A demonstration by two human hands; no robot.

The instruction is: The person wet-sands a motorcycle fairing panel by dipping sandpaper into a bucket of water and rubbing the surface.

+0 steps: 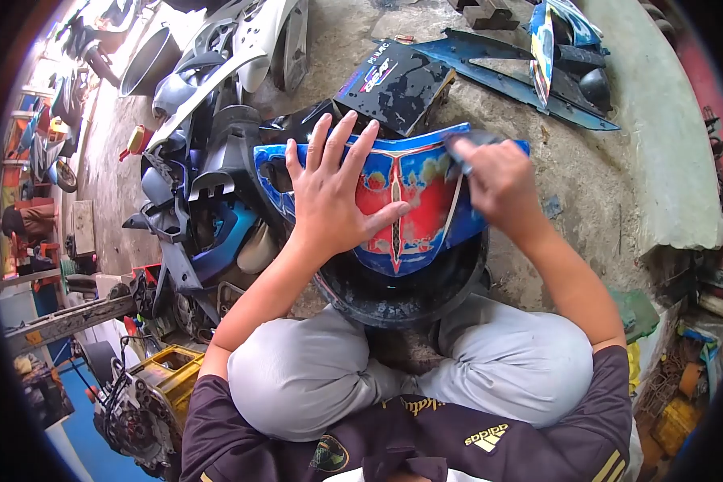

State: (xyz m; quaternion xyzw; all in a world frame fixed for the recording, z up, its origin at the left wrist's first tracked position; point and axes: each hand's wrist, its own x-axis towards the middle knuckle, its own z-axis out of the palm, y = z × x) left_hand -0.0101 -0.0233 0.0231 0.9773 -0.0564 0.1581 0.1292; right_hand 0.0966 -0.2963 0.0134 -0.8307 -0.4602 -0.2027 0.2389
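A blue and red motorcycle fairing panel (426,217) with worn paint lies across a black round basin (377,309) in front of my folded legs. My left hand (333,193) rests on the panel's left half, fingers spread and palm down. At the panel's upper right edge, my right hand (502,185) is closed on a dark grey sheet (479,137) that looks like sandpaper. Motion blurs those fingertips, and part of the sheet is hidden beneath them.
Just beyond the basin sits a wet black panel with lettering (394,84). Long blue-black panels (490,76) lie at the upper right. Loose motorcycle body parts (217,161) are piled on the left, near a yellow crate (165,369). A concrete ledge (675,161) runs along the right.
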